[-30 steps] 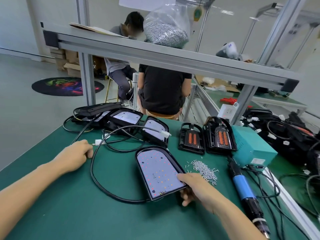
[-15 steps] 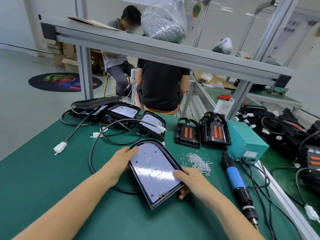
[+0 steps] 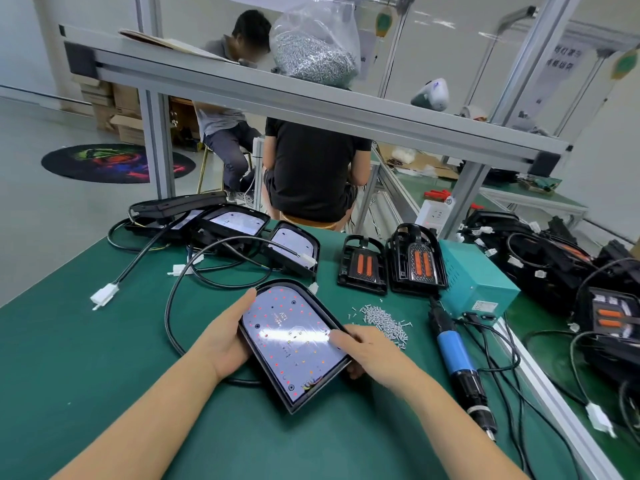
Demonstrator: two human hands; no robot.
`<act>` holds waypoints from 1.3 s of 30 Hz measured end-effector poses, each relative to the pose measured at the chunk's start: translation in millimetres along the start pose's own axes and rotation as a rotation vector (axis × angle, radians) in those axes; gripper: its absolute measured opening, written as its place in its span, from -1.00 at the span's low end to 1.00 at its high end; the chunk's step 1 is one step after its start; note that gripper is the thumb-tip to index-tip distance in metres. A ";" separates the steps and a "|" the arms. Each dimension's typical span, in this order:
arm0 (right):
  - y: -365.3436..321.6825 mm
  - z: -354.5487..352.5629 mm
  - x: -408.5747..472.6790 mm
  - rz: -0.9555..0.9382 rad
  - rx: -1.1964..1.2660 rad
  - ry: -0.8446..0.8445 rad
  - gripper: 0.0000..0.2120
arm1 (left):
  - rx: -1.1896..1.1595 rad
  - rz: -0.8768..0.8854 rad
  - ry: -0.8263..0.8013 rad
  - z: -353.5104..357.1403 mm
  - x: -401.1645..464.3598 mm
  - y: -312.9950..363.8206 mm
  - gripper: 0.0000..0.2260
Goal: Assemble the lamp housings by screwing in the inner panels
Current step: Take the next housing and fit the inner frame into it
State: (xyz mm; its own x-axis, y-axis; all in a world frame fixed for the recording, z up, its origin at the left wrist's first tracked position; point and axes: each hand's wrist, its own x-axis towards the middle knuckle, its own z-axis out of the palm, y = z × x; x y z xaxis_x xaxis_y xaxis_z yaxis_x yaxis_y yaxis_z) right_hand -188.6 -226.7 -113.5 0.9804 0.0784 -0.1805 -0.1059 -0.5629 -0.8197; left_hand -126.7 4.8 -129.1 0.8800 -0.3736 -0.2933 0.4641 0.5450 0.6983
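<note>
Head view: lamp housing [image 3: 294,344] lying near the front middle of the green bench [image 3: 104,358], tilted slightly, inner LED panel [image 3: 291,337] seated face up inside its black rim. Left hand [image 3: 227,341] cupped along the housing's left edge, fingers stretched up the rim and thumb seemingly tucked at the side, holding it. Right hand [image 3: 367,348] gripping the right edge, one fingertip resting on the panel surface, remaining fingers curled under the rim. Black cable [image 3: 173,313] looping out from beneath the housing and round to the left. Loose pile of screws [image 3: 384,320] just beside the housing on the right; blue-handled electric screwdriver [image 3: 453,355] lying further right, untouched. More housings [image 3: 239,223] with panels stacked at the far left of the bench, two orange-lensed parts [image 3: 391,265] beyond the screws.

Step in hand, by the look of it: settling and aligning the panel in its housing before fastening; no screws visibly driven, though too small to tell for certain. Next move likely calling for the right hand to let go, pick a screw from the pile and take up the screwdriver, left hand steadying the housing flat so the panel holes stay lined up.
</note>
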 end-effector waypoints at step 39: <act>15.4 -92.0 91.2 0.217 -0.981 0.756 -0.77 | -0.108 0.027 0.055 -6.5 5.1 -2.5 -0.57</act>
State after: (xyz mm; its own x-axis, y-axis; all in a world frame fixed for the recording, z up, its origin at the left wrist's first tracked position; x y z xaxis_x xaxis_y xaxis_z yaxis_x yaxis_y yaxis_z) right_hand -85.6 -303.9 -92.6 0.8426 -0.3996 0.3611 -0.4268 -0.9043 -0.0049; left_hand -122.7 6.4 -136.7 0.8951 -0.3176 -0.3129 0.4459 0.6330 0.6329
